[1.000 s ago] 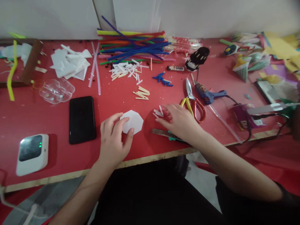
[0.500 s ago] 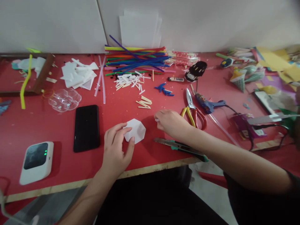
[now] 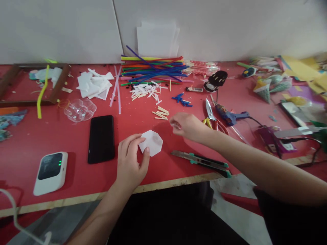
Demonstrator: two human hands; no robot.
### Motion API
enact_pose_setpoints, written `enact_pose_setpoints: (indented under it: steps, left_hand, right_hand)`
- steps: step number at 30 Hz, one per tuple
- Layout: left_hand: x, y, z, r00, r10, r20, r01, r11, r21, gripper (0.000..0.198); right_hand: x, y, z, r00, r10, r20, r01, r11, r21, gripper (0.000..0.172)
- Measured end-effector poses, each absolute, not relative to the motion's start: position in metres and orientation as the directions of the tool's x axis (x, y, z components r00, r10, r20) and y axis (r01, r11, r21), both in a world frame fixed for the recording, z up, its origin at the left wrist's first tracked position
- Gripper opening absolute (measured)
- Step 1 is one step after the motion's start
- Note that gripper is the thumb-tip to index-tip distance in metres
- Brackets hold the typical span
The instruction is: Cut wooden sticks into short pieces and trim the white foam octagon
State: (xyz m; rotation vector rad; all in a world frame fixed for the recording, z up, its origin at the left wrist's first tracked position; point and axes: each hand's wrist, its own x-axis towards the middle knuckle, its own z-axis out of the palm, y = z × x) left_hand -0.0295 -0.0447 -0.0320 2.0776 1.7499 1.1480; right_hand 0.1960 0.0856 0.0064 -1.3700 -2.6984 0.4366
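Note:
A white many-sided paper piece (image 3: pixel 153 143) lies on the red table (image 3: pixel 102 180). My left hand (image 3: pixel 133 158) rests at its left edge, thumb and forefinger touching the paper. To the right of the paper, my right hand (image 3: pixel 185 126) is closed just above the table, with something small and whitish between its fingertips, too small to name. Short cream sticks (image 3: pixel 161 113) lie beyond the paper, near the right fingers. Below the right hand is a utility knife (image 3: pixel 201 160) with its blade pointing left.
A black phone (image 3: pixel 101 139) and a white device (image 3: pixel 51 173) lie at the left. Pliers-like cutters (image 3: pixel 209 110) and a glue gun (image 3: pixel 228 115) sit at the right. Farther back are white scraps (image 3: pixel 94 83), coloured pipe cleaners (image 3: pixel 153 69) and short blue pieces (image 3: pixel 182 99).
The camera view has shifted, so the table things appear farther right. My right hand has moved slightly away from the front edge, uncovering more of the knife. My left hand stays at the paper.

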Motion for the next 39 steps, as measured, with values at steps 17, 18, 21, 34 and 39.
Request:
enact_pose_setpoints:
  steps: [17, 18, 21, 34, 39]
  left_hand:
    - [-0.032, -0.040, -0.040, 0.078, 0.974, 0.211, 0.812, -0.185, 0.553, 0.089]
    - [-0.031, -0.040, -0.041, 0.072, 0.971, 0.226, 0.811, -0.189, 0.553, 0.086]
    - [-0.030, -0.041, -0.042, 0.044, 0.948, 0.314, 0.794, -0.224, 0.566, 0.080]
    - [-0.022, -0.053, -0.031, -0.015, 0.904, 0.427, 0.860, -0.206, 0.467, 0.080]
    - [-0.019, -0.068, -0.039, 0.053, 0.959, 0.277, 0.932, -0.147, 0.330, 0.086]
  right_hand:
    - [0.134, 0.221, 0.004, -0.513, 0.830, 0.219, 0.811, 0.552, -0.194, 0.032]
    - [0.142, 0.210, 0.010, -0.533, 0.813, 0.235, 0.793, 0.576, -0.196, 0.032]
    - [0.175, 0.162, 0.032, -0.599, 0.773, 0.211, 0.751, 0.633, -0.188, 0.031]
    - [0.272, -0.030, 0.021, -0.498, 0.794, -0.350, 0.867, 0.461, -0.187, 0.011]
    - [0.262, -0.021, 0.016, -0.383, 0.905, -0.187, 0.902, 0.324, -0.284, 0.015]
